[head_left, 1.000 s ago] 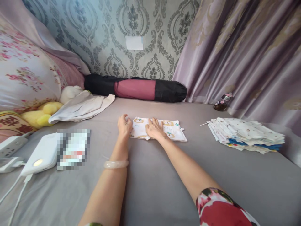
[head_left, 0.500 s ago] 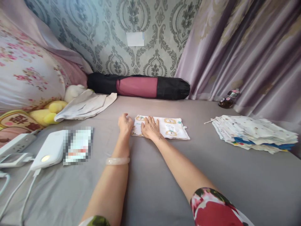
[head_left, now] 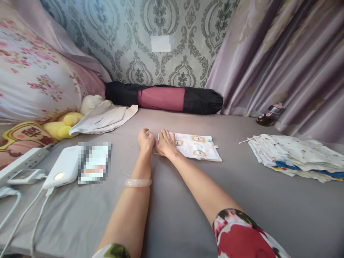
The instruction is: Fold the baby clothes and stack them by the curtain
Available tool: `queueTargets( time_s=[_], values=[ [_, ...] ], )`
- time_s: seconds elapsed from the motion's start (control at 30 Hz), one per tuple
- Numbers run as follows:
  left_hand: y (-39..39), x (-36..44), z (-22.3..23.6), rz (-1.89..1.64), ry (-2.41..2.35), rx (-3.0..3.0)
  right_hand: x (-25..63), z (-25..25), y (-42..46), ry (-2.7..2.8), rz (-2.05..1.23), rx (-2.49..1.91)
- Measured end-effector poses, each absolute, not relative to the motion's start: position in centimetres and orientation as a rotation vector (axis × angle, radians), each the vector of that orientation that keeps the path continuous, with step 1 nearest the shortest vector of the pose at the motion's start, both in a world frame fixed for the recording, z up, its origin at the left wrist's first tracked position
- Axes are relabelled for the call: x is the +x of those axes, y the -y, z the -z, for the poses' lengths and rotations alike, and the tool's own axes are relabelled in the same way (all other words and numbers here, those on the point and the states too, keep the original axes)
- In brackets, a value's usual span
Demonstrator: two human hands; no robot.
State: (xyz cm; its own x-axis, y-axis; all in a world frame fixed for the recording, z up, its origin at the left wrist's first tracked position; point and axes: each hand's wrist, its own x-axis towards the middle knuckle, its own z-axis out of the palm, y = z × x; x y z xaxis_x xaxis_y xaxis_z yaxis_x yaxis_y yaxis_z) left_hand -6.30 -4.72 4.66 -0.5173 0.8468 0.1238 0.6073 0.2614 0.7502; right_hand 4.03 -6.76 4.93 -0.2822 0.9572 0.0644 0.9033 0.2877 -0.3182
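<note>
A folded white cloth (head_left: 197, 147) with small animal prints lies flat on the grey bed sheet (head_left: 182, 200). My right hand (head_left: 166, 144) rests flat on the cloth's left end, fingers stretched out. My left hand (head_left: 146, 140) sits right beside it at the cloth's left edge, fingers curled down against the sheet; I cannot see anything in them. A pale bangle (head_left: 138, 182) circles my left wrist.
A stack of folded printed cloths (head_left: 295, 156) lies at the right. A black and maroon roll bag (head_left: 163, 98) lies along the wall. On the left are a white power bank (head_left: 63, 170), cables, a beige garment (head_left: 104, 118), a yellow plush toy (head_left: 63, 125) and floral pillows.
My right hand has slid leftward across the folded cloth, from its middle to its left end, close to my left hand. The camera has shifted slightly.
</note>
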Motion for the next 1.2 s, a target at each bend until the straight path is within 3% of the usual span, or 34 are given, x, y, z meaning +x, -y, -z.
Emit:
queueTargets(
  time_s=[0.47, 0.67, 0.97, 1.2],
  values=[
    [4.8, -6.0, -4.5, -1.142, -2.169, 1.376, 4.2, -4.4, 6.4, 2.301, -0.433, -1.664],
    [4.9, -3.7, -4.3, -1.153, -2.078, 1.792, 7.8, -5.3, 6.5, 2.264, -0.386, -1.662],
    [6.0, 0.1, -3.1, -0.642, -1.815, 2.404, 12.5, -4.4, 7.2, 2.312, -0.273, -1.832],
    [6.2, 0.0, -2.9, -0.564, -1.817, 2.433, 12.4, -4.1, 7.3, 2.302, -0.260, -1.819]
  ],
)
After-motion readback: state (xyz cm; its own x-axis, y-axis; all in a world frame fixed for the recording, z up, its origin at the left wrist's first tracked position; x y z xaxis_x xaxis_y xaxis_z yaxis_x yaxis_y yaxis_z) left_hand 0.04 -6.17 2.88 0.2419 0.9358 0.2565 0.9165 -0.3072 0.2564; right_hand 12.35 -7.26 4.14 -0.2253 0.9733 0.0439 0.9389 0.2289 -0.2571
